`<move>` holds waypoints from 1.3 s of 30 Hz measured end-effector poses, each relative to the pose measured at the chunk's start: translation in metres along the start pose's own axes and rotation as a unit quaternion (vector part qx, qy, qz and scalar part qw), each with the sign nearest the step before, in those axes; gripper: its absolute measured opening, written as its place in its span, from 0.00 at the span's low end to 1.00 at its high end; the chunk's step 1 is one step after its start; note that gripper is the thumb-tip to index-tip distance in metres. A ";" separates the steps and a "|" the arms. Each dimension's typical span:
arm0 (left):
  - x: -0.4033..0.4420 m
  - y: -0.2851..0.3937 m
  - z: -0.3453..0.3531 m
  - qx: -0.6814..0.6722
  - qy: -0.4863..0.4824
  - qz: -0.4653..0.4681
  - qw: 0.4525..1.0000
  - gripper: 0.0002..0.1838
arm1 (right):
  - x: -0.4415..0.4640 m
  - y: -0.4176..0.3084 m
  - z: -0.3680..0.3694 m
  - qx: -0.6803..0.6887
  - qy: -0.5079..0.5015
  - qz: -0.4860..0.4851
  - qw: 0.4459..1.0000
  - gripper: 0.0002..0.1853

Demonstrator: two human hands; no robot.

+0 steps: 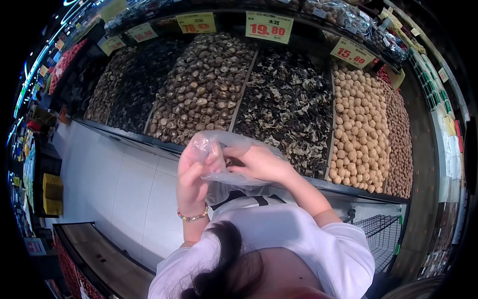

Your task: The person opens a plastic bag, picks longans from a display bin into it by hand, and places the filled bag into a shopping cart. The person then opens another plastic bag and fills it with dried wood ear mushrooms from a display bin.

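Observation:
Both my hands are at a clear plastic bag (239, 178) in front of my chest, near the front edge of the bins. My left hand (195, 167), with a beaded bracelet on the wrist, has its fingers curled on the bag's left side, under the film. On the right side of the bag's mouth is my right hand (259, 163), its fingers bent inward and partly inside the plastic. Something dark shows between the hands, too small to make out. Beyond the bag lie dried mushrooms (199, 92) and black fungus (286, 107).
Walnuts (359, 129) and smaller brown nuts (398, 144) fill bins at the right. Price signs (269, 28) stand along the back. A wire shopping cart (381, 239) is at the lower right, a wooden-topped stand (107, 254) at the lower left.

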State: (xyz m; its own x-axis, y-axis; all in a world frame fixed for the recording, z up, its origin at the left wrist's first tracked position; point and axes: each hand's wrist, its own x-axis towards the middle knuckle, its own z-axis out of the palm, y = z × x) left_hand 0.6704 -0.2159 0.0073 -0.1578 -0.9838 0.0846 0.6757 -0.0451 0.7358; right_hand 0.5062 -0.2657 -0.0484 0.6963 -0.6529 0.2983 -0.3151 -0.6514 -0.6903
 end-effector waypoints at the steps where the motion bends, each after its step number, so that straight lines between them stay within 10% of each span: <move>1: 0.000 0.000 -0.002 -0.013 -0.001 0.000 1.000 0.22 | -0.001 -0.003 -0.006 -0.018 0.003 0.021 1.000 0.19; 4: -0.003 -0.001 0.005 -0.012 0.036 0.021 0.999 0.24 | -0.005 -0.005 -0.022 -0.083 0.042 0.040 0.995 0.17; 8: -0.001 -0.001 0.012 -0.032 0.081 0.082 0.993 0.24 | -0.010 -0.004 -0.037 0.169 0.104 0.067 0.978 0.14; 17: 0.000 -0.002 0.009 -0.047 0.076 0.089 0.992 0.23 | -0.027 0.076 -0.048 0.539 0.451 0.131 0.699 0.11; 19: -0.002 -0.002 0.005 -0.049 0.072 0.092 0.992 0.23 | -0.024 0.117 -0.060 0.472 0.506 0.142 0.707 0.10; 32: -0.020 0.011 0.008 -0.040 0.058 0.093 0.993 0.19 | -0.002 0.235 -0.075 0.539 0.524 0.233 0.617 0.08; 39: -0.022 0.014 0.015 -0.042 0.016 0.096 0.994 0.17 | 0.045 0.268 -0.082 0.612 0.503 0.229 0.566 0.32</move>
State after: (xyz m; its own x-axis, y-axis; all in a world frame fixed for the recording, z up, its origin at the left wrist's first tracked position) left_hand 0.6730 -0.1920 0.0260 0.0006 -0.9807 0.1957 0.7489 0.1301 0.6498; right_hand 0.4002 -0.5016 -0.1657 -0.1906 -0.9358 -0.2964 0.7968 0.0289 -0.6036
